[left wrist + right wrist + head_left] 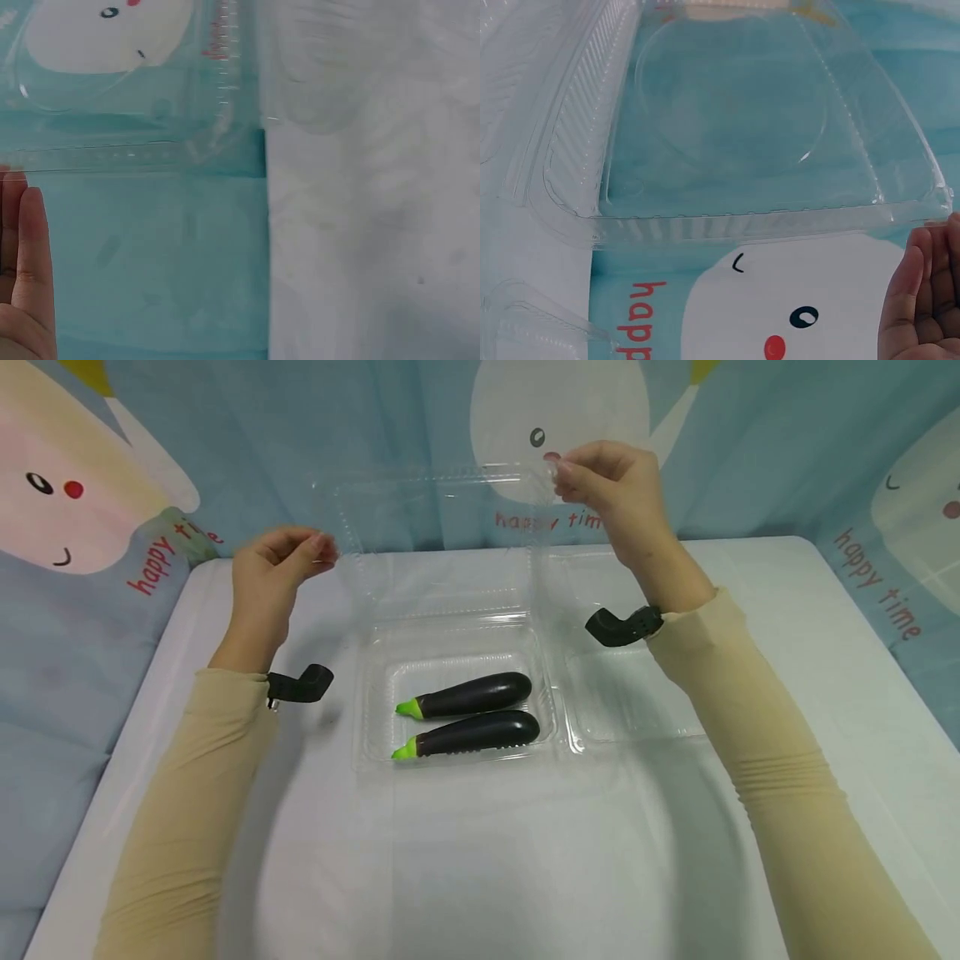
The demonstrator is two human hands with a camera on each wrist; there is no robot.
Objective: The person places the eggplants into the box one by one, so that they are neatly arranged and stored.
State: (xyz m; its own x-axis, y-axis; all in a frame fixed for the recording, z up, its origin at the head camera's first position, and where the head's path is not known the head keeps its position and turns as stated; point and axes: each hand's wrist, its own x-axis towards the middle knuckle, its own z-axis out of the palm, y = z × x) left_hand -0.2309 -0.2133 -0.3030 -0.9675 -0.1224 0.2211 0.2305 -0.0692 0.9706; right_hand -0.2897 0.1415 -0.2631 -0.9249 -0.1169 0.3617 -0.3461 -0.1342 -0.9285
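A clear plastic clamshell container has its base on the table and its lid raised upright behind. Two dark eggplants with green stems lie side by side in the base, the far eggplant just above the near eggplant. My right hand pinches the lid's upper right corner; the right wrist view shows that corner at the fingertips. On the other side, my left hand holds the lid's left edge between thumb and fingers. The left wrist view catches only part of these fingers against the lid's rim.
A second clear container lies to the right of the first, partly behind my right forearm. The white table ends at a blue printed curtain at the back. Each wrist carries a black camera mount.
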